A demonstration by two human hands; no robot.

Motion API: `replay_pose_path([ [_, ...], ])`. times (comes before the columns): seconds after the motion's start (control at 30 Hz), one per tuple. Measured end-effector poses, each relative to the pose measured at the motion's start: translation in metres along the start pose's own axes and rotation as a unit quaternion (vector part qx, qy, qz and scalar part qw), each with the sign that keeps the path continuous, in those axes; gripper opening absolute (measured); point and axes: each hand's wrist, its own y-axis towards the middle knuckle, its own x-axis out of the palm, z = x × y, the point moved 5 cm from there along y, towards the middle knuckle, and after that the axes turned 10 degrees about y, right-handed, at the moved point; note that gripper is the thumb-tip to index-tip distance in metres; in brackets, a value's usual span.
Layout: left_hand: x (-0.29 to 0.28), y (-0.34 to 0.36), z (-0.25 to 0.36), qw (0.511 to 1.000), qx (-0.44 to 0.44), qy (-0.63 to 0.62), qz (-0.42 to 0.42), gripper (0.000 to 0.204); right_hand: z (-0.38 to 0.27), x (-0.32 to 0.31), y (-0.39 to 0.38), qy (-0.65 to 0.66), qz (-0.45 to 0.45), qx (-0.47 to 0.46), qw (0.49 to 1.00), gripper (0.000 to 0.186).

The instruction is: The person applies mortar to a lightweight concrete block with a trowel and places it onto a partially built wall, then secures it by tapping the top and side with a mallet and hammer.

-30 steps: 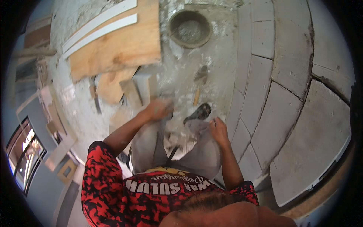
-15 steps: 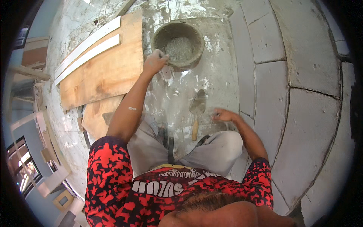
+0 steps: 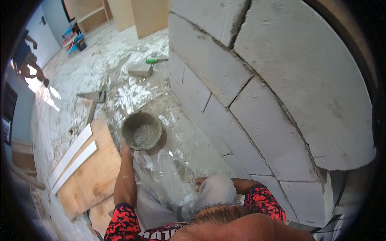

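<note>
My left hand (image 3: 126,147) grips the near-left rim of a grey mortar bucket (image 3: 141,131), which stands on the floor with wet grey mix inside. My right hand (image 3: 199,182) is low beside my raised knee, partly hidden by it, its fingers closed at the handle end of a trowel (image 3: 183,172) whose blade points away from me. Left of the bucket, two white strips (image 3: 74,168) lie on a plywood sheet (image 3: 105,168).
A curved wall of pale blocks (image 3: 273,132) rises along my right. Ahead lie a saw (image 3: 96,97), a loose block (image 3: 140,70) and a green-handled tool (image 3: 152,60). Another person (image 3: 30,60) stands at the far left, near coloured buckets (image 3: 73,42); plywood panels (image 3: 149,18) stand behind.
My left hand has reached forward onto the bucket rim; my right hand has moved down to the trowel. The view has tilted up, bringing the far floor and other person in.
</note>
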Motion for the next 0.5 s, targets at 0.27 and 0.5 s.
replay_pose_path([
  [0.27,0.074,-0.024,0.025,0.991,0.119,-0.053,-0.044,0.029,-0.006,-0.046,-0.041,-0.143,0.243,-0.002,0.959,0.055],
  [0.5,0.087,-0.032,0.01,0.993,0.079,0.005,-0.086,0.028,-0.122,-0.116,-0.158,-0.056,0.567,-0.069,0.819,0.04],
])
